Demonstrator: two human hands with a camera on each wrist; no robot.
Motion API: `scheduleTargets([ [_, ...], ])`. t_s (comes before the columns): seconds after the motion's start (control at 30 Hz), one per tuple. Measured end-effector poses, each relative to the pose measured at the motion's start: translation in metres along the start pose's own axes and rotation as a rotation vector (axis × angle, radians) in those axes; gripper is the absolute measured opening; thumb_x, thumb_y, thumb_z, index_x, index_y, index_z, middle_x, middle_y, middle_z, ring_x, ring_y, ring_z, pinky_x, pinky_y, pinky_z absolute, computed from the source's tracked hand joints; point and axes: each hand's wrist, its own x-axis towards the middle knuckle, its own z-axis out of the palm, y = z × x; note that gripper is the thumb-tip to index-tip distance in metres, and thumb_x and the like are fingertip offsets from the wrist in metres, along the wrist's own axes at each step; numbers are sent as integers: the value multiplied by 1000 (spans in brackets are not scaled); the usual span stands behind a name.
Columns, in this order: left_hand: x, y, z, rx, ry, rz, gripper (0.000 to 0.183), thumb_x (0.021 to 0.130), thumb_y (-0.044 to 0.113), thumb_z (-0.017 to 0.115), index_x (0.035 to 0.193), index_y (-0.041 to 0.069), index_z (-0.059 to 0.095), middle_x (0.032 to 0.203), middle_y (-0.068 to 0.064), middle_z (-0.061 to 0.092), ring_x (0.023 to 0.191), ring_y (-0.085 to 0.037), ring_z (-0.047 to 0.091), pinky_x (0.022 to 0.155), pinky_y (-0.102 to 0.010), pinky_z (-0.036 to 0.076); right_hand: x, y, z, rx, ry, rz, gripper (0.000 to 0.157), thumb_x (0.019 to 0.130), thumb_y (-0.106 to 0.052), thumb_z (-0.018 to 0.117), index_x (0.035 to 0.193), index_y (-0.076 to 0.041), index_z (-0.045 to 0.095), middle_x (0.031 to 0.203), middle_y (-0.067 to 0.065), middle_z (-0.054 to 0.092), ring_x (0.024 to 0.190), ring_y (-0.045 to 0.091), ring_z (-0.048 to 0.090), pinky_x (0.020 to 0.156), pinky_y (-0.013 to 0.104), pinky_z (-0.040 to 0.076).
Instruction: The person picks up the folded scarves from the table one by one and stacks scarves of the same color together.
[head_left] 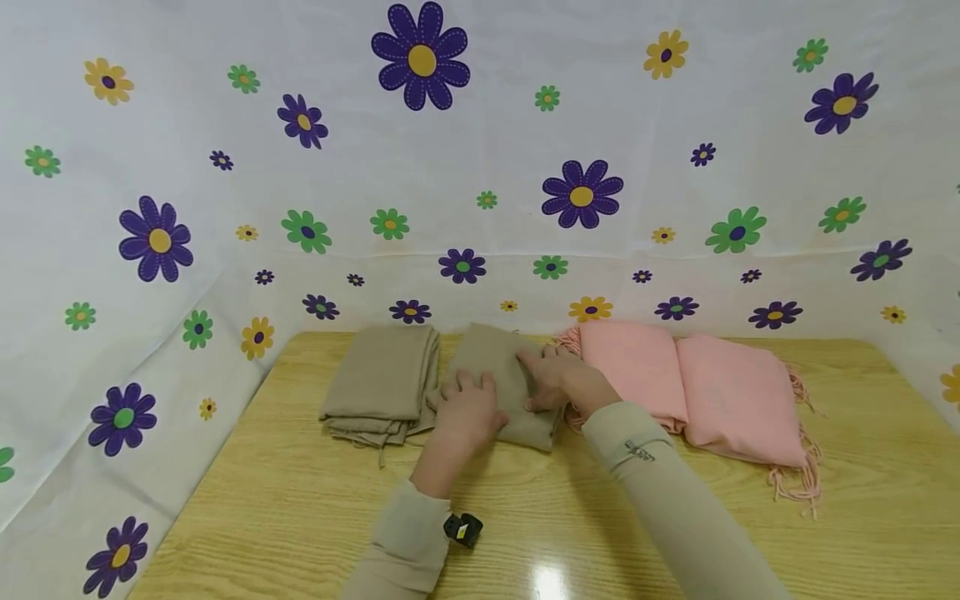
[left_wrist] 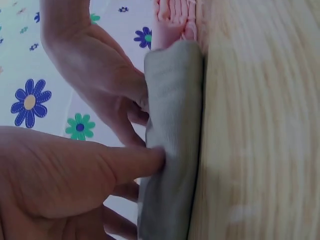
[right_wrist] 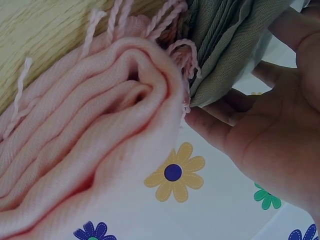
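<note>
A folded khaki scarf (head_left: 498, 375) lies on the table, turned a little askew, with both hands on it. The left hand (head_left: 467, 412) rests on its left and near part, fingers spread over the top. In the left wrist view the thumb (left_wrist: 145, 162) touches the scarf's smooth folded near edge. The right hand (head_left: 566, 379) lies across its right side, fingers lightly bent and apart. Seen in the right wrist view, that hand's fingers (right_wrist: 212, 125) touch the scarf's layered edge (right_wrist: 225, 55). The undersides of the folds are hidden.
Left of it sits another folded khaki scarf (head_left: 382, 375). To the right lie two folded pink scarves, one (head_left: 633, 367) beside the right hand and one (head_left: 738, 400) farther right, with fringes hanging out. A flowered white cloth (head_left: 480, 150) stands behind the wooden table (head_left: 262, 517).
</note>
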Motion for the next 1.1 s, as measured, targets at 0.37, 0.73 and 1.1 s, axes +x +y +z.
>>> scheduleTargets([
  [0.37,2,4,7,-32,-7,-9,76,102,47,50,152,-6,29,149,-46,19,130,-68,26,98,-69,39,1,-1,-3,29,-10,-1,84,93,-35,69,160,-19,19,155,27,28,143,42,28,111,58,31],
  [0.73,5,4,7,-20,11,3,83,98,50,56,151,-8,29,148,-47,20,131,-68,25,99,-69,37,2,1,-7,68,-39,1,87,93,-35,69,160,-21,16,159,25,22,147,42,19,113,61,23],
  [1.1,10,3,8,-19,-21,2,85,97,50,58,152,-7,27,150,-45,19,133,-67,23,99,-67,39,3,6,-4,73,-38,-17,89,93,-38,69,161,-19,13,158,27,22,146,43,22,113,59,26],
])
